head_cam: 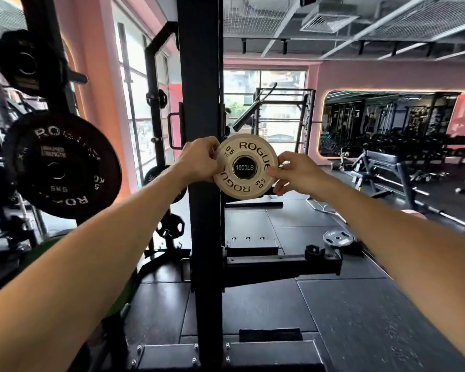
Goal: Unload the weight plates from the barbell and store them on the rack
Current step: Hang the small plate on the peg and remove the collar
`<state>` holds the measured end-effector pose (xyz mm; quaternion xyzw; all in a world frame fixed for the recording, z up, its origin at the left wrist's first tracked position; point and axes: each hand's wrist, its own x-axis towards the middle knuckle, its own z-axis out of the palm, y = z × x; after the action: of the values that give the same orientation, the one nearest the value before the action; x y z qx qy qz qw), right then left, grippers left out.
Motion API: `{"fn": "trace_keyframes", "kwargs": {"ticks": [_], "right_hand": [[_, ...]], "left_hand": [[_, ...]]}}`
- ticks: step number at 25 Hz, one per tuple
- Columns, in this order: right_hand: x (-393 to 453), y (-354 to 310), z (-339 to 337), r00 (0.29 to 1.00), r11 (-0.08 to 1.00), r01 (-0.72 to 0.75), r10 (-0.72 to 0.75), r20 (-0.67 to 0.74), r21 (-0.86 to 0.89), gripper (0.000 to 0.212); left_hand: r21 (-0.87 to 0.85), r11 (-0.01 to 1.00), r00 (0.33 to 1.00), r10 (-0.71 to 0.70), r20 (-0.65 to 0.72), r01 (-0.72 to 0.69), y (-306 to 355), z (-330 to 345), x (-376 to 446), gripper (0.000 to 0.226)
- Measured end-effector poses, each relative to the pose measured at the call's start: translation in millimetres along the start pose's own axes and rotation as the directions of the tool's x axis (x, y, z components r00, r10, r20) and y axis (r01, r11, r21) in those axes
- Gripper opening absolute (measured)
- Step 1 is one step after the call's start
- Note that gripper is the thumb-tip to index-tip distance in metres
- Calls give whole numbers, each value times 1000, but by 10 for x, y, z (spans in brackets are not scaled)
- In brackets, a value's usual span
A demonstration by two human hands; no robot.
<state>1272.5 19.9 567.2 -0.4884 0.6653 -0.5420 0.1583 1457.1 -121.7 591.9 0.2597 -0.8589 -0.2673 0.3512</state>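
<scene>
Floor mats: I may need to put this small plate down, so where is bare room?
Bare rubber mat lies right of the rack upright, before the grey plate. Left is crowded: black 5 kg plate and rack legs.

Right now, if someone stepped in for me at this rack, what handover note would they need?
Left hand: fingers grip the left edge of the small tan plate.
Right hand: fingers pinch its right edge.
The tan plate sits around a peg end cap marked 1500LB, beside the black upright.
Black 5 kg plate hangs at left on another peg.
A grey plate lies on the floor mat.
Done: the tan plate is on its peg.
Left: let go, check the seating, fetch any others. The barbell is not clearly in view.
</scene>
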Motion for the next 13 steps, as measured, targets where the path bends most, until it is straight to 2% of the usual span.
{"fn": "trace_keyframes", "kwargs": {"ticks": [3,10,13], "right_hand": [[46,94,43,998,997,36,-39,-41,-66,14],[461,284,39,993,983,83,-95,-67,-162,11],[770,392,45,993,983,85,-98,-71,-165,10]], "left_hand": [[139,988,994,73,-85,-61,-33,88,-7,16],[112,993,988,48,-145,-31,-260,238,327,27],[120,992,986,60,-157,-41,-420,328,638,22]]}}
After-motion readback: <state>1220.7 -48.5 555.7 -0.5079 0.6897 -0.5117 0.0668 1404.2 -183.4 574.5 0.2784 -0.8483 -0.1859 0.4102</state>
